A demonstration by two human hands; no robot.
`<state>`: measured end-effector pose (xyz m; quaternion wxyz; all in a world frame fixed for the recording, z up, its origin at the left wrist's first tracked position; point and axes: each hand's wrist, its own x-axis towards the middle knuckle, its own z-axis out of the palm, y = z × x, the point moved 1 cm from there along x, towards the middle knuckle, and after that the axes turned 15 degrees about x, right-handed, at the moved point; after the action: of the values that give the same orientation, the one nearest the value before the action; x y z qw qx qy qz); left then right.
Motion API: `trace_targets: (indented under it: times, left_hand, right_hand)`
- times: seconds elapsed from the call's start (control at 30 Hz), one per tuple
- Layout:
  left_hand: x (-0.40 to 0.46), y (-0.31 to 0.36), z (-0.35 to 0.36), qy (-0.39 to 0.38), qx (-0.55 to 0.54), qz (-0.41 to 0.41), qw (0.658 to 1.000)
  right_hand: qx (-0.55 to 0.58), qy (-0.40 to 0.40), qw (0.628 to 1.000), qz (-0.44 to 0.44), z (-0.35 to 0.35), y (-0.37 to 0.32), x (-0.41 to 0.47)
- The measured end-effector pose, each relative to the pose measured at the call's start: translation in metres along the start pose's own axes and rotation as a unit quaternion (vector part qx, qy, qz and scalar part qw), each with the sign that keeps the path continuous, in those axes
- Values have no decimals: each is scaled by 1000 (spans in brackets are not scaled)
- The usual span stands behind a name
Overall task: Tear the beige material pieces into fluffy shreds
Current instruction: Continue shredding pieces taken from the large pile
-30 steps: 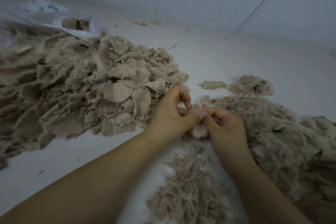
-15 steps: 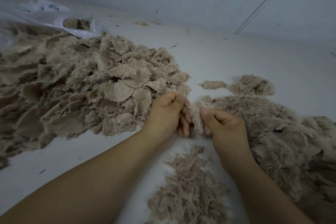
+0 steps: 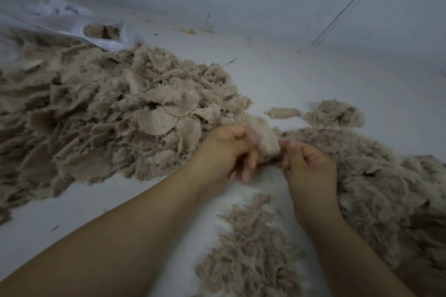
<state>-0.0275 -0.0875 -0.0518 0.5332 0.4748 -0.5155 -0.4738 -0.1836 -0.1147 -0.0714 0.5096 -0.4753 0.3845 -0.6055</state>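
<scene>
A pile of untorn pieces (image 3: 101,116) runs off the left edge. The left hand (image 3: 226,149) and right hand (image 3: 309,166) each pinch a blurred beige piece (image 3: 265,140) between them. Fluffy shreds (image 3: 386,188) lie cut off at right.

I see two bare forearms entering from the lower edge, with no sleeve, glove, watch or ring on either. The left hand (image 3: 224,152) and right hand (image 3: 311,171) are bare, with short, unpainted fingernails. The left forearm is the broader in view; the right runs narrower. Fingertip outlines are smeared by motion blur, so I cannot read finer detail.
</scene>
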Motion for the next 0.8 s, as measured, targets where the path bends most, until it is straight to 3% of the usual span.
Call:
trace_targets:
  times: [0.07,0.1,0.17,0.23,0.3,0.37,0.43,0.53,0.67,0.8]
  left_hand:
    - [7,6,-9,156,-82,68,982]
    - [10,8,-13,198,-84,92,972]
    - [11,2,-14,224,27,83,971]
    - [7,-10,-9,166,267,41,948]
    - [4,-17,-2,84,483,28,871]
    - [5,-15,4,41,598,54,798]
    - [5,-10,8,34,645,81,759]
    - [1,-12,10,67,620,120,772]
    - [-2,-8,6,120,502,203,832]
    - [-3,-8,9,122,465,251,840]
  right_hand:
    - [15,17,1000,5,-3,3,2]
    - [16,17,1000,8,-4,4,2]
    - [8,0,1000,10,-1,4,1]
    - [11,-18,1000,20,2,2,0]
    - [16,-38,999,33,3,2,0]
    - [-13,-62,997,44,4,5,1]
    - [-92,-88,991,51,4,9,1]
    - [-190,-111,974,57,4,13,1]
    - [-285,-142,947,-42,4,6,0]
    - [-286,-88,952,-61,0,8,4]
